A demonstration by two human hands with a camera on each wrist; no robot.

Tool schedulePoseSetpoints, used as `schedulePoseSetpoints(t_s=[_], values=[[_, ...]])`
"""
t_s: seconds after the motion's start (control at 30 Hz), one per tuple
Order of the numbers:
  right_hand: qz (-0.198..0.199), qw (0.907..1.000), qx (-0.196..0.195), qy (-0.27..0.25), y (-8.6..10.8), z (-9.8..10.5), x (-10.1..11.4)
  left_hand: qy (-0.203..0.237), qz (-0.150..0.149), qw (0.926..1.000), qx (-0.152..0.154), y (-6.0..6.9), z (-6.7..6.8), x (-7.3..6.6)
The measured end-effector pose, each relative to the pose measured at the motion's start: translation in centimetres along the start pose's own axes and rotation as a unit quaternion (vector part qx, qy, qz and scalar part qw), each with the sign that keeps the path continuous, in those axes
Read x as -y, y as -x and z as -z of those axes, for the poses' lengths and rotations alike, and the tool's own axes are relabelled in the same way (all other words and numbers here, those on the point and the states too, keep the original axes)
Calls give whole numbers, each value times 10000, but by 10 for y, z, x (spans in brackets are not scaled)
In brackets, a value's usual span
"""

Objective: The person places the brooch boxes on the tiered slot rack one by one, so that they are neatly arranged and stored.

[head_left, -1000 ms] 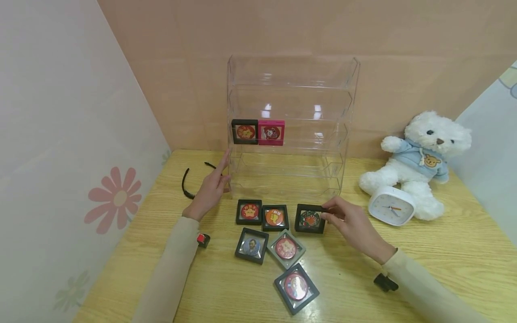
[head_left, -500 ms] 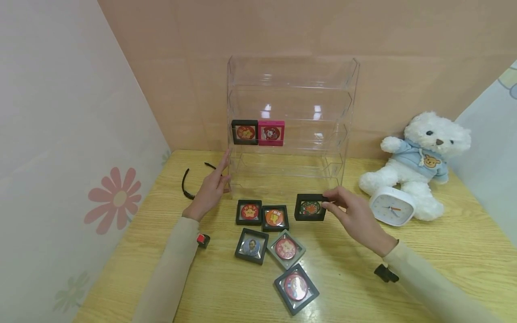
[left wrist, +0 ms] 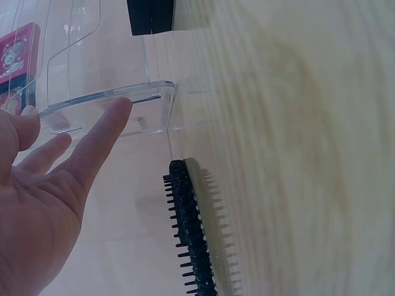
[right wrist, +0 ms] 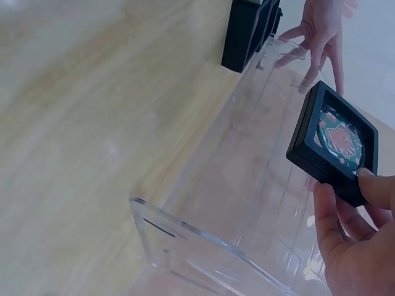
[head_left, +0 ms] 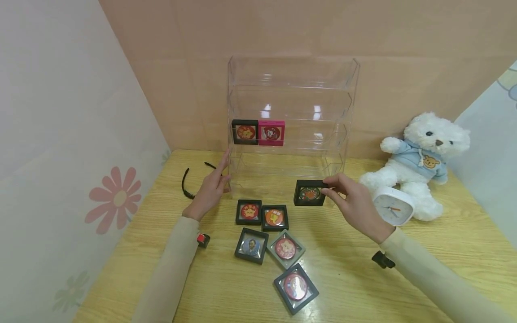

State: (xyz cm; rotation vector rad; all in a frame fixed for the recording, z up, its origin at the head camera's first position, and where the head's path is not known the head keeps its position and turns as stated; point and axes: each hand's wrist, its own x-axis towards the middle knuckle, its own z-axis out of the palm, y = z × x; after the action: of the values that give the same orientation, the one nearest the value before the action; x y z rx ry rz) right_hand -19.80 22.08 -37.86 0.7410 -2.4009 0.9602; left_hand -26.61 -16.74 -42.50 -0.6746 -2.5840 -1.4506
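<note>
My right hand (head_left: 355,208) pinches a black square-framed badge (head_left: 310,194) by its right edge, raised off the table in front of the clear acrylic display rack (head_left: 291,174). In the right wrist view, thumb and fingers grip one corner of this framed badge (right wrist: 339,139). My left hand (head_left: 209,188) rests against the rack's left side, its fingers extended; the left wrist view has a fingertip touching the clear side panel (left wrist: 111,94). On the middle tier stand a black-framed star badge (head_left: 245,132) and a pink-framed badge (head_left: 271,133), side by side at the left.
Several framed badges lie flat before the rack, among them a red star one (head_left: 249,211), an orange one (head_left: 275,218) and a grey-framed one (head_left: 286,249). A black toothed headband (head_left: 186,184) lies left. At right are a white clock (head_left: 392,206) and a teddy bear (head_left: 428,148).
My right hand has lifted the black-framed badge from the table and moved it up and forward to the rack's lower front. The left hand has stayed at the rack's side.
</note>
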Motion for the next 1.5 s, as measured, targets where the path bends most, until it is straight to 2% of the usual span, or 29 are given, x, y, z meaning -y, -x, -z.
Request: schedulePoseSetpoints(t_s=[0.33, 0.5, 0.8, 1.1, 1.33, 1.5], values=[[162, 9992, -352, -63, -26, 3, -3, -223, -5, 9998, -9, -2, 1, 1], [245, 9982, -553, -64, -38, 4, -4, -190, -29, 9998, -11, -2, 1, 0], [242, 9979, -596, 71, -54, 5, -6, 72, -76, 9999, 38, -4, 0, 3], [347, 9958, -817, 214, -75, 6, -7, -59, -107, 9999, 8, -2, 0, 2], [310, 9942, -1022, 88, -91, 6, -7, 16, 109, 9999, 24, -1, 0, 1], [325, 9935, -1087, 98, -102, 6, -6, 1, 133, 9999, 32, -1, -1, 2]])
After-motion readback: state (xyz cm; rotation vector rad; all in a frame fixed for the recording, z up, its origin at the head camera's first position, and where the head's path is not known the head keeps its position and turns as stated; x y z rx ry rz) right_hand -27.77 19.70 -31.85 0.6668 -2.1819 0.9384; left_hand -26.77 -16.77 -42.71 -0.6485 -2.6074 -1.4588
